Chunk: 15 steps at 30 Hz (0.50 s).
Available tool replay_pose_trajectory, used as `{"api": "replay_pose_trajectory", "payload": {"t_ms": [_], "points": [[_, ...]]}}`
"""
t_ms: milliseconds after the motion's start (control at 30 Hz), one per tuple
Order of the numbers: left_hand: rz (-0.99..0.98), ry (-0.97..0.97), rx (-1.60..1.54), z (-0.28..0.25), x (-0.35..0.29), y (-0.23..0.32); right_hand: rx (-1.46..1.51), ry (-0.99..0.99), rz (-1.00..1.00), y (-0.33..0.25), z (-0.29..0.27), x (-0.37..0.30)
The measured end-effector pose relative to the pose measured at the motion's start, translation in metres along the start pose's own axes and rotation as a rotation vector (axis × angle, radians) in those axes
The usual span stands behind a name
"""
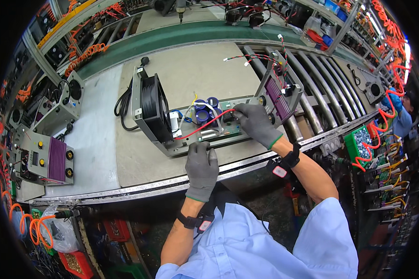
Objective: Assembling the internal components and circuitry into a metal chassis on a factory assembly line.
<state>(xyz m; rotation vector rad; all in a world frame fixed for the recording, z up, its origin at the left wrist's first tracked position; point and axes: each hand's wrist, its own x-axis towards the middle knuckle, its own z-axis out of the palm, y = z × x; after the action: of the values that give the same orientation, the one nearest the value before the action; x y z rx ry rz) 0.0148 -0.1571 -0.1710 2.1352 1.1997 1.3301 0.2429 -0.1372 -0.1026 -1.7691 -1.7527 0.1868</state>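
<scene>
Head view: I see the right hand (257, 122) with fingers pinched around the red wire (209, 122); the left hand's (202, 163) fingers curl beside the chassis (181, 149), grip unclear. Chassis and wire sit by the worktop's (191, 65) near edge. Apparently wire placing; next calls for a steady pinch.

And here's the head view, high above the near side of the chassis (228, 139), facing steeply down and forward, fairly close in: shirt (237, 246) this side of it, green strip (163, 39) beyond, fisheye curving edges around it.
</scene>
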Motion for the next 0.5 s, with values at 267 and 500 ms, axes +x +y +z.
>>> {"api": "replay_pose_trajectory", "payload": {"t_ms": [267,500], "points": [[-0.095,-0.085,-0.037,-0.0025,-0.0007,0.0021,0.035,0.021,-0.015,-0.0005,-0.0004,0.0009],[-0.013,-0.048,0.011,-0.0029,0.0,0.0015,0.045,0.066,-0.031,0.0059,0.0048,-0.0075]]}}
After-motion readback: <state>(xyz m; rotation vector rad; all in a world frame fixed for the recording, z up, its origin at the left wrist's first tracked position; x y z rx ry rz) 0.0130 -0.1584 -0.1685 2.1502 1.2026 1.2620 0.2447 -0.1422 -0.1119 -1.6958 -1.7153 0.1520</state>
